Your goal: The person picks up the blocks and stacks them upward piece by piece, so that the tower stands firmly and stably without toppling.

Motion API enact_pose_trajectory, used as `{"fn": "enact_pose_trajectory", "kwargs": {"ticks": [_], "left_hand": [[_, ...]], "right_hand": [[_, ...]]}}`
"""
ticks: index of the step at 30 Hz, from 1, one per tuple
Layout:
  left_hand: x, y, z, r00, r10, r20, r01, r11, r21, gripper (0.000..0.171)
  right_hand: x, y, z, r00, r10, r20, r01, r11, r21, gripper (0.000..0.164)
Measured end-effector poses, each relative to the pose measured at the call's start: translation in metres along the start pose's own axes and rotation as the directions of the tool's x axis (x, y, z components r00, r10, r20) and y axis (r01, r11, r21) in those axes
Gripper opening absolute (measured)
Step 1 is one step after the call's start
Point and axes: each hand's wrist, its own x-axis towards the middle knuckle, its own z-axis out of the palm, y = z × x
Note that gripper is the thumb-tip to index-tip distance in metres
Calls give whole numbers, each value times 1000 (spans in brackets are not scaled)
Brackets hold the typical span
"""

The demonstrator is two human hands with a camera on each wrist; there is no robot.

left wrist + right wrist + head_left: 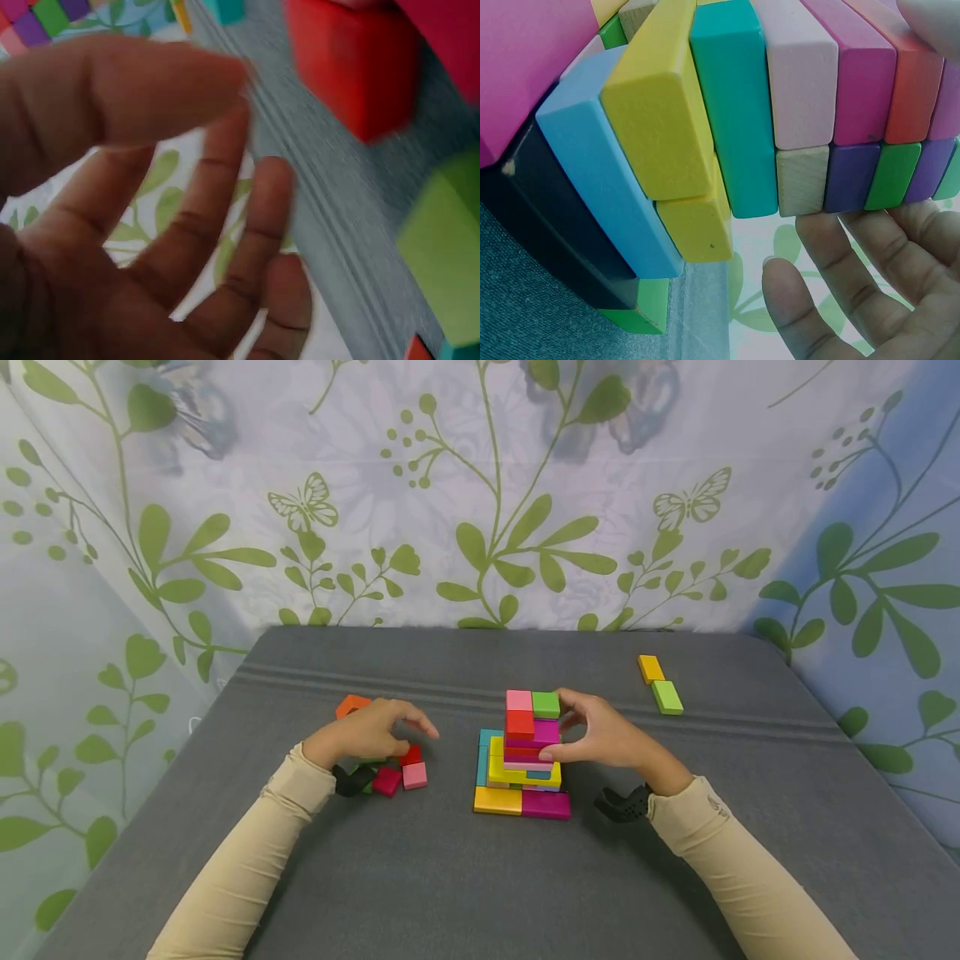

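— Where is your block tower [522, 757]?
— Middle of the worktop [420, 877]; your right hand [609, 735] pinches its side, some fingers hidden behind it.
— Your left hand [366, 732]?
— Grip spread, holding nothing, partly covering loose blocks [387, 781]; its wrist view is blurred.

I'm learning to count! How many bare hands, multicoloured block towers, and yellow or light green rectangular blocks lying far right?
Bare left hand, right hand: 2
Multicoloured block tower: 1
Yellow rectangular block: 1
Light green rectangular block: 1
Total: 5
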Motion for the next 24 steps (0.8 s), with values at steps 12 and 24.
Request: {"fn": "enact_pose_trajectory", "kwargs": {"ticks": [12, 24], "left_hand": [[0, -13, 4, 991, -126, 43, 123, 990, 71, 36], [8, 12, 1, 988, 23, -156, -8, 995, 99, 32]], "right_hand": [[0, 0, 0, 1000, -11, -2, 11, 1000, 3, 49], [1, 1, 0, 1000, -7, 0, 7, 1000, 0, 50]]}}
